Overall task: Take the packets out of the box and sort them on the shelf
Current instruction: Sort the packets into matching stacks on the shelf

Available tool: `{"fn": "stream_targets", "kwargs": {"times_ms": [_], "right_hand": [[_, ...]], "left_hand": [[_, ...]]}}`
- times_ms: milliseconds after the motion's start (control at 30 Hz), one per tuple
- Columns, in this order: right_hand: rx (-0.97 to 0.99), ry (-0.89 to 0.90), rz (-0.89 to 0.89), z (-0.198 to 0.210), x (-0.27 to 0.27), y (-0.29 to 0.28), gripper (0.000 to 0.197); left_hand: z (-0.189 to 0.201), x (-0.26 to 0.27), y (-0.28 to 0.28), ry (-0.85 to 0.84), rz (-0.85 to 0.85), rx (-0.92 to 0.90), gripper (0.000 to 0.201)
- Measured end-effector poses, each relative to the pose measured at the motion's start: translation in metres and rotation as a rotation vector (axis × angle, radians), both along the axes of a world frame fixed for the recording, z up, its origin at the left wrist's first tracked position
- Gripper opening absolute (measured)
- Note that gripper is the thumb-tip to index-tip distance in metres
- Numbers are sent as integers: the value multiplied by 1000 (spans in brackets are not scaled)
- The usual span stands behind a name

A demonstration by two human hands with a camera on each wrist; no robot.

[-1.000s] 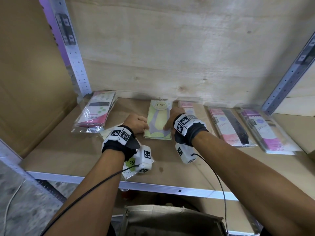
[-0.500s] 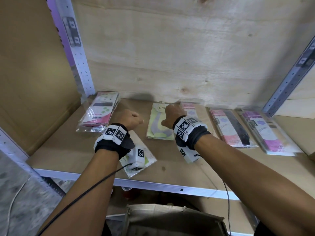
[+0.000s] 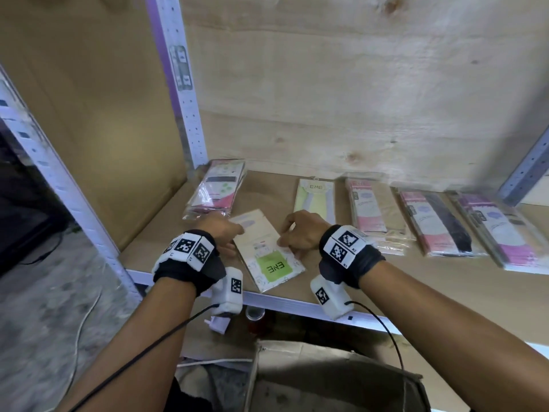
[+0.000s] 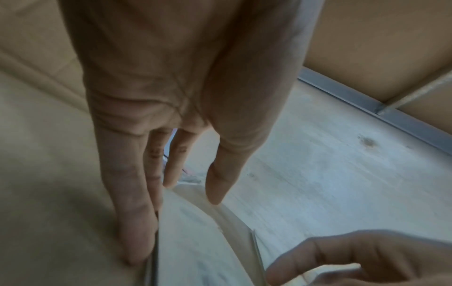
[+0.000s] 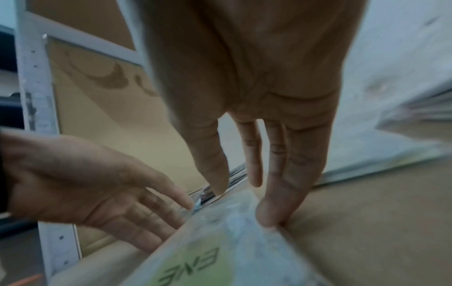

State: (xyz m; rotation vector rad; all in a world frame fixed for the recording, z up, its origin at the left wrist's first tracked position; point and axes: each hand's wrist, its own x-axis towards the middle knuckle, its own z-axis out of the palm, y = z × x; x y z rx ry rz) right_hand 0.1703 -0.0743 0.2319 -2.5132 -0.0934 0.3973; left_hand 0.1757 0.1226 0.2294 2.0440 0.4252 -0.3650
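Head view: flat glossy packet (image 3: 269, 251).

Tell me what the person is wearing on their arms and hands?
Both hands are bare, with no gloves or sleeves. The left wrist and right wrist each wear a black band with white blocks on top, printed with black-and-white square code patterns. Under each wrist hangs a small white camera box, also marked with a code square. A thin black cable runs back from each box along the arm.

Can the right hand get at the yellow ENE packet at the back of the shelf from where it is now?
Probably yes. The right hand rests at the edge of the green-label packet, and the yellow ENE packet lies flat just beyond it, uncovered, with nothing standing between.
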Motion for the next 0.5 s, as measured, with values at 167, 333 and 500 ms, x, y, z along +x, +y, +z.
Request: {"fn": "stream_targets", "kwargs": {"times_ms": [167, 333, 500], "right_hand": [[93, 60, -77, 3, -3, 1, 28], [407, 139, -164, 6, -6, -4, 44], [754, 162, -210, 23, -11, -12, 40]], "left_hand": [[-1, -8, -3, 51, 20, -200, 38], [-3, -8, 2, 38, -2, -194, 6], [-10, 4, 21, -196, -205, 255, 68]]}}
